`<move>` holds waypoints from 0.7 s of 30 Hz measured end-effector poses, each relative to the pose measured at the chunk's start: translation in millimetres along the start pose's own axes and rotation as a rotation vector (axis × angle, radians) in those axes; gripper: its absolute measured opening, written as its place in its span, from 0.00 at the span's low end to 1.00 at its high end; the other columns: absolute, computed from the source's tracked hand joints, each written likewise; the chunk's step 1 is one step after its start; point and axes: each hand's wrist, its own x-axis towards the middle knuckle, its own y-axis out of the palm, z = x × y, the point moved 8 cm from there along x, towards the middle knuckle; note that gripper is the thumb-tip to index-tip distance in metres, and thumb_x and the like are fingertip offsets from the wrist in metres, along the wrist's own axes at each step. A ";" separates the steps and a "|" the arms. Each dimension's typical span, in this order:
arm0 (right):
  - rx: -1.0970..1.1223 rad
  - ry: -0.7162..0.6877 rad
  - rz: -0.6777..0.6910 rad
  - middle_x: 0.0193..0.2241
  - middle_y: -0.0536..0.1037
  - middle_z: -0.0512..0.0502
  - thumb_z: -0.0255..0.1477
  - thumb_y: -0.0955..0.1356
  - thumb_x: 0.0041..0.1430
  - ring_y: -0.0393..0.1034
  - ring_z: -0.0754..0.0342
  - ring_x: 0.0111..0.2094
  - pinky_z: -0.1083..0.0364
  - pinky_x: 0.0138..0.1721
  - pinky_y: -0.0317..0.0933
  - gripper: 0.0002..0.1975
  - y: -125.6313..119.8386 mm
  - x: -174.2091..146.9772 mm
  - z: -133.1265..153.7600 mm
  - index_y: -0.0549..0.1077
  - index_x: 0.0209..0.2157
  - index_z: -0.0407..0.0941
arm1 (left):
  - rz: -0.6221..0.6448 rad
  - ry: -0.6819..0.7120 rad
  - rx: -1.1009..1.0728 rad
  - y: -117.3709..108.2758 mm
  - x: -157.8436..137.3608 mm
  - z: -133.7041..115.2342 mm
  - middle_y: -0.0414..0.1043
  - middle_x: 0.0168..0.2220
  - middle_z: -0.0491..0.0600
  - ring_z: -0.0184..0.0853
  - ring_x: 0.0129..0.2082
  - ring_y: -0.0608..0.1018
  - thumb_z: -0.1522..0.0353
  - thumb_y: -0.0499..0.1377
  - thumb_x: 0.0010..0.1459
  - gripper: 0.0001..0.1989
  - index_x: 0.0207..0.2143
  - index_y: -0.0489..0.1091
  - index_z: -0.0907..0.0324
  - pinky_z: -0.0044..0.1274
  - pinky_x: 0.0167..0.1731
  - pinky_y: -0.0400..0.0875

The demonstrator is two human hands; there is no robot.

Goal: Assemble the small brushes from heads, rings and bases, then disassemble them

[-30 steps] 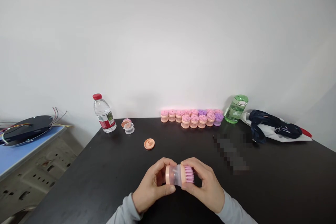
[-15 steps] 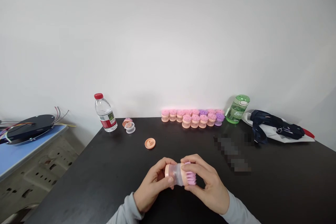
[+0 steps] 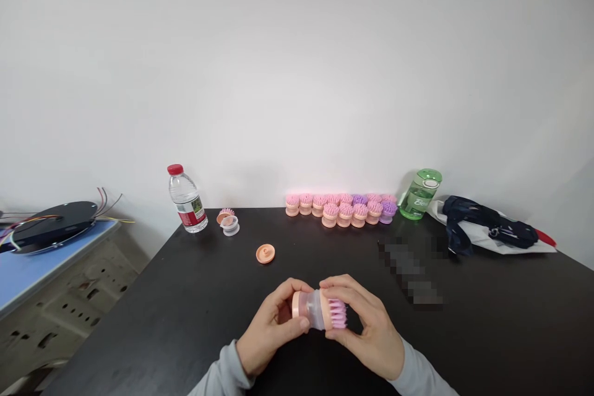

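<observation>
Between my two hands lies a scalp massage brush [image 3: 314, 309], tilted on its side above the black table. It has a peach cap on the left, a translucent middle and pink bristles pointing right. My left hand [image 3: 273, 322] is closed round the capped end and the clear body. The fingers and thumb of my right hand [image 3: 364, 325] grip the peach ring by the bristles. Beyond my left hand, a round peach lid [image 3: 265, 253] rests on the table.
Several finished-looking pink and purple brushes [image 3: 344, 215] stand in rows along the wall. A water bottle [image 3: 188, 201], a translucent brush part [image 3: 230, 226] and a peach-pink piece [image 3: 225, 215] are at back left. A green bottle [image 3: 420, 195] and a dark cloth bundle [image 3: 492, 223] sit at right.
The right-hand fingers have shifted slightly on the ring, showing more of the bristles. Both hands stay on the brush in almost the same place.
</observation>
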 end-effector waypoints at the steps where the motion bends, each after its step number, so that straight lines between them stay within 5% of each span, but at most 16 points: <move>1: -0.004 -0.003 -0.001 0.47 0.73 0.41 0.26 0.72 0.55 0.70 0.47 0.47 0.50 0.47 0.66 0.20 0.0 -0.1 0.2 0.69 0.50 0.48 | 0.000 0.005 0.007 0.1 0.4 -1.0 0.66 0.34 0.45 0.30 0.31 0.65 0.60 0.66 0.51 0.19 0.43 0.69 0.57 0.23 0.31 0.61; 21: -0.038 -0.029 0.021 0.46 0.74 0.42 0.27 0.73 0.55 0.72 0.46 0.45 0.49 0.46 0.68 0.21 2.1 -0.1 1.8 0.70 0.50 0.49 | 0.071 -0.002 -0.116 2.1 0.2 2.3 0.69 0.35 0.44 0.29 0.33 0.69 0.67 0.74 0.40 0.27 0.44 0.69 0.57 0.22 0.34 0.61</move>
